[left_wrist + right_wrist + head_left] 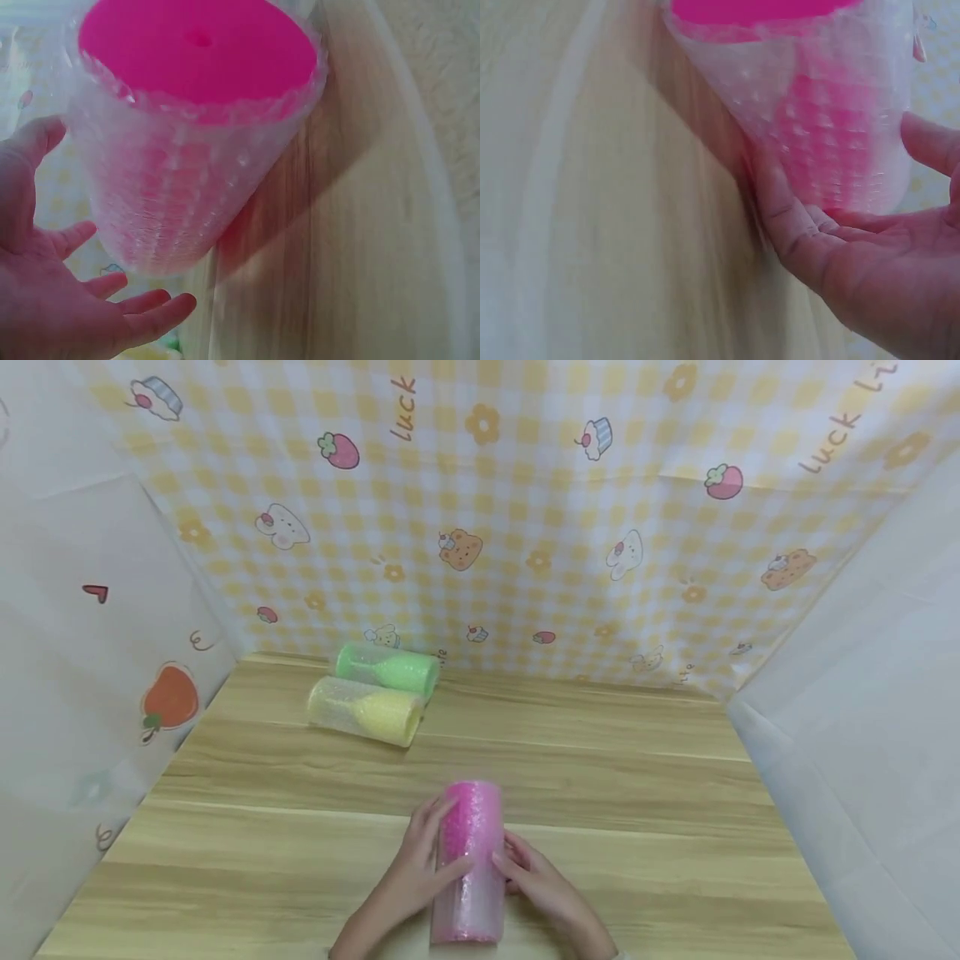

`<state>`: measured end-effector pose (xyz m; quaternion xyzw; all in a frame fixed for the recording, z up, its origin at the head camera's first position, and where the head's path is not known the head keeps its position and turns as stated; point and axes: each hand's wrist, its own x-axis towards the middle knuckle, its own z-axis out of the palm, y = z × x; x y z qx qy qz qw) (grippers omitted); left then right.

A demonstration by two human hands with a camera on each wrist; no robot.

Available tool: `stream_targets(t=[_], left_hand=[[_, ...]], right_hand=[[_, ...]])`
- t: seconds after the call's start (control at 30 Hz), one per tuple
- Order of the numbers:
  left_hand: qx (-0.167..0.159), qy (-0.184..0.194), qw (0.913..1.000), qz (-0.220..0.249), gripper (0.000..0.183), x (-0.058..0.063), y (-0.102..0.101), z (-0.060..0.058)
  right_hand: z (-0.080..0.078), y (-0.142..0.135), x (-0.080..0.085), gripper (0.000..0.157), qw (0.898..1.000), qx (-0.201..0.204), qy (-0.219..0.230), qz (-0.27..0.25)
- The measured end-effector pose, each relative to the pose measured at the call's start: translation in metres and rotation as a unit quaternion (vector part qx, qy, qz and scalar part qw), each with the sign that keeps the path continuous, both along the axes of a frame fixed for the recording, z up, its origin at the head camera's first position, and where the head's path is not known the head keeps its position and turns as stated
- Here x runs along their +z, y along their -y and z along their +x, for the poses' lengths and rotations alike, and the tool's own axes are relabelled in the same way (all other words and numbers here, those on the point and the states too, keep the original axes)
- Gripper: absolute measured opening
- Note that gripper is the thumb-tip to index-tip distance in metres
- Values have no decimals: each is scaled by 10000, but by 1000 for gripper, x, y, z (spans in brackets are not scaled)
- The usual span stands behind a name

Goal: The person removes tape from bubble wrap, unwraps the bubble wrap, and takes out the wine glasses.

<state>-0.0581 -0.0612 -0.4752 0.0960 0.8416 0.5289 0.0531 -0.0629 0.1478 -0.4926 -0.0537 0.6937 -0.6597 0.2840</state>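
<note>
Pink cup [482,827] lies lengthwise in front of you, near edge of the bench [637,777]. Right grip [547,885] pinches its side; left grip [416,868] is spread, touching. Probably light, maybe fragile; wrap [187,165] looks soft, slick: cradle mid-body, squeeze gently.

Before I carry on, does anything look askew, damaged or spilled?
Nothing stands out. The pink bubble-wrapped goblet is between the left hand and right hand, its wrap showing no clear tear. The yellow goblet and green goblet lie side by side on the table, and no spill shows.
</note>
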Motion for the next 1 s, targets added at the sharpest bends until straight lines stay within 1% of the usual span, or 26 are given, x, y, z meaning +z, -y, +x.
stream_targets(t=[0.07,0.13,0.2,0.27,0.33,0.4,0.5,0.57,0.67,0.83,0.9,1.0], left_hand=[[-167,-33,9999,-6,82,-2,-4,-5],[-294,-111,9995,-2,83,-3,-9,-9],[-386,-167,9991,35,83,-4,-14,-12],[-444,-205,9988,40,83,-5,-18,-14],[-494,-193,9986,91,82,-6,-21,-17],[-495,-122,9986,118,82,-6,-23,-19],[-472,27,9983,337,81,-8,-23,-20],[-441,144,9979,455,79,-10,-22,-20],[-415,268,9965,670,78,-12,-19,-21],[-412,476,9934,957,76,-12,-17,-21],[-436,529,9927,992,76,-13,-19,-21],[-439,527,9936,902,77,-14,-22,-21]], right_hand=[[0,-5,2,63,9999,18,-89,83],[0,-11,6,64,9995,-65,-225,197],[0,-14,11,64,9982,-254,-395,363],[0,-16,16,64,9942,-517,-675,659],[-1,-15,22,62,9872,-819,-984,952],[-1,-10,26,59,9769,-1052,-1383,1247],[-1,0,30,53,9616,-1190,-1917,1560],[0,7,30,50,9529,-1187,-2192,1728],[1,13,29,48,9455,-1216,-2338,1913],[0,16,28,49,9432,-1149,-2406,1983],[1,16,28,49,9420,-1152,-2410,2034],[2,14,29,48,9359,-1207,-2450,2225]])
